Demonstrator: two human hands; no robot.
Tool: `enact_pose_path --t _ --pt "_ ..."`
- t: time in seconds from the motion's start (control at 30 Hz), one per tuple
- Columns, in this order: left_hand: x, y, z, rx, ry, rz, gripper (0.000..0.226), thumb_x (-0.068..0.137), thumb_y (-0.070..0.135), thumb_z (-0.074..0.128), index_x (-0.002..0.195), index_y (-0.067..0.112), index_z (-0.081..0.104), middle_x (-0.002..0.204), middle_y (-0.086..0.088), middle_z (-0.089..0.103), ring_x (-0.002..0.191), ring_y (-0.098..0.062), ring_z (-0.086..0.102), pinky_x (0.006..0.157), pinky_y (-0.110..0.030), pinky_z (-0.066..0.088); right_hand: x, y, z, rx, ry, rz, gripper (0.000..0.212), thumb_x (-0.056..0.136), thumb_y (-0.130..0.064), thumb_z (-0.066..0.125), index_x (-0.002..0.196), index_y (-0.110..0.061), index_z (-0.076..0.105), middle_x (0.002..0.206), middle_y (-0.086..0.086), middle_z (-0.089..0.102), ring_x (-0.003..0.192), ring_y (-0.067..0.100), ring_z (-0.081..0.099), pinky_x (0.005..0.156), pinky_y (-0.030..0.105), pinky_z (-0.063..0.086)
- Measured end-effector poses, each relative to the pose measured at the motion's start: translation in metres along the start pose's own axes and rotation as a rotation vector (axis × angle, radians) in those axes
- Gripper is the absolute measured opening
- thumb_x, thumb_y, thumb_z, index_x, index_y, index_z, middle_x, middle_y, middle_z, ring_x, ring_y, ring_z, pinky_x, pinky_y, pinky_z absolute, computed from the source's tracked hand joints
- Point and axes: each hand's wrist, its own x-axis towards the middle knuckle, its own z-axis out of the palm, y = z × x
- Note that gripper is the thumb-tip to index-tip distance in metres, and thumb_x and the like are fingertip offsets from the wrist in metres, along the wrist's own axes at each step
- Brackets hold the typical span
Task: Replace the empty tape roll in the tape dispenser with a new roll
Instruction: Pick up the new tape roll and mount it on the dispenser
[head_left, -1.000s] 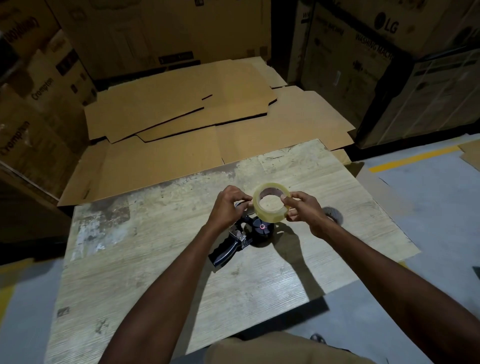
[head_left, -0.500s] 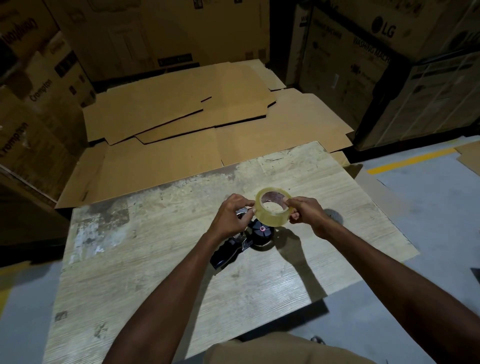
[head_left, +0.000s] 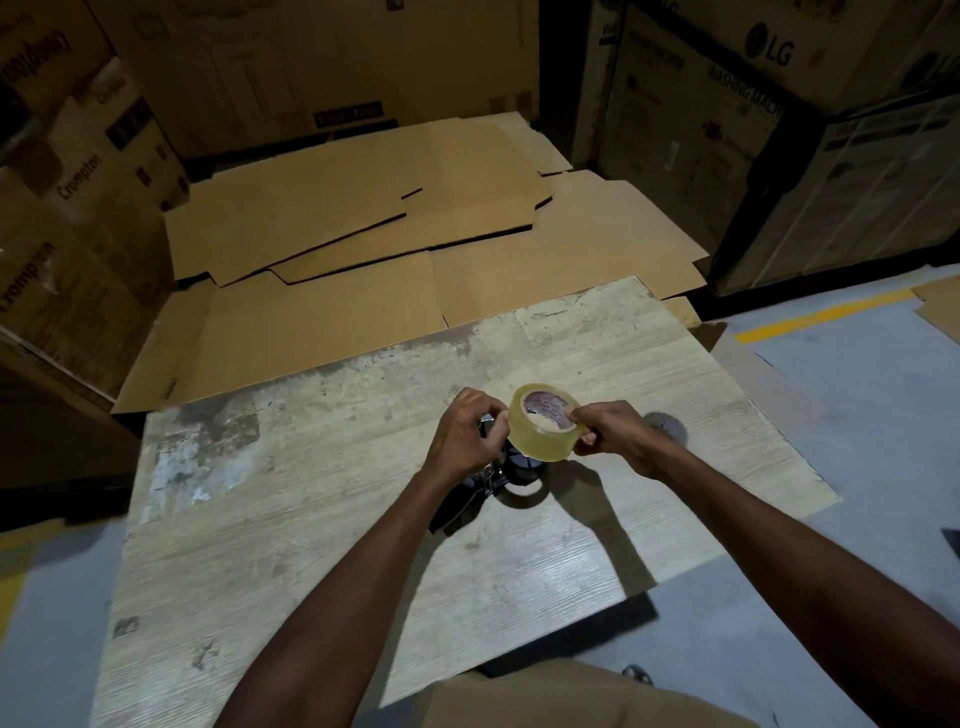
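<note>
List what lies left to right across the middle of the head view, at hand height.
Table → left hand → tape roll → right hand → floor.

Two bare hands, the left hand (head_left: 467, 441) and the right hand (head_left: 618, 436), with plain fingers and short nails. Two long bare arms, the left arm (head_left: 337, 597) and the right arm (head_left: 779, 545), thin at the wrists and thicker toward the elbows. Bare all the way down to the bottom edge of the view. Low down, between the arms, a wide patch of tan cloth (head_left: 571, 701), smooth and plain. Shirt or trousers, hard to tell which. Just beside it a small dark thing (head_left: 638, 674), maybe part of a shoe, too small to tell.
</note>
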Motion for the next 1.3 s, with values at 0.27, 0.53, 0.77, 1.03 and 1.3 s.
enact_pose_path --t 0.27,0.53,0.77,1.03,1.3 --pt "0.0 -0.019 0.0 0.101 -0.201 0.109 0.009 0.102 0.022 0.052 0.094 0.018 0.055 0.092 0.006 0.054 0.093 -0.017 0.046 0.081 -0.035 0.042 -0.005 -0.007 0.012 -0.681 0.162 -0.238 0.035 0.098 -0.025 0.056 0.079 0.0 0.071 0.071 0.014 0.074 0.067 0.024 0.075 0.068 0.042 0.062" --pt "-0.032 -0.059 0.005 0.069 -0.132 -0.14 0.01 0.104 0.017 0.055 0.097 0.018 0.063 0.096 0.011 0.057 0.101 -0.011 0.043 0.087 -0.04 0.039 0.01 0.012 0.039 -0.946 0.272 -0.259 0.045 0.101 -0.037 0.057 0.077 0.0 0.067 0.074 0.019 0.066 0.071 0.034 0.059 0.062 0.033 0.034" --pt "-0.056 -0.085 -0.003 0.105 -0.06 -0.26 0.014 0.103 0.021 0.058 0.1 0.023 0.071 0.098 0.017 0.063 0.107 -0.013 0.048 0.087 -0.038 0.035 0.017 0.021 0.048 -0.909 0.289 -0.207 0.049 0.104 -0.043 0.054 0.084 -0.002 0.069 0.078 0.014 0.066 0.073 0.03 0.057 0.065 0.031 0.036" --pt "-0.075 -0.089 0.006 0.062 -0.125 -0.265 0.034 0.105 0.039 0.043 0.128 0.025 0.064 0.116 0.008 0.062 0.108 -0.012 0.047 0.09 -0.046 0.044 0.025 0.025 0.054 -0.941 0.297 -0.247 0.037 0.103 -0.036 0.058 0.095 -0.002 0.071 0.094 0.022 0.074 0.091 0.04 0.067 0.068 0.033 0.037" --pt "-0.078 -0.079 0.015 -0.047 -0.007 -0.388 0.028 0.107 0.038 0.052 0.127 0.023 0.063 0.111 0.007 0.06 0.104 -0.013 0.056 0.085 -0.038 0.054 0.007 0.035 0.049 -0.897 0.2 -0.383 0.071 0.102 -0.048 0.056 0.159 -0.013 0.034 0.151 0.017 0.045 0.138 0.033 0.045 0.109 0.047 0.043"
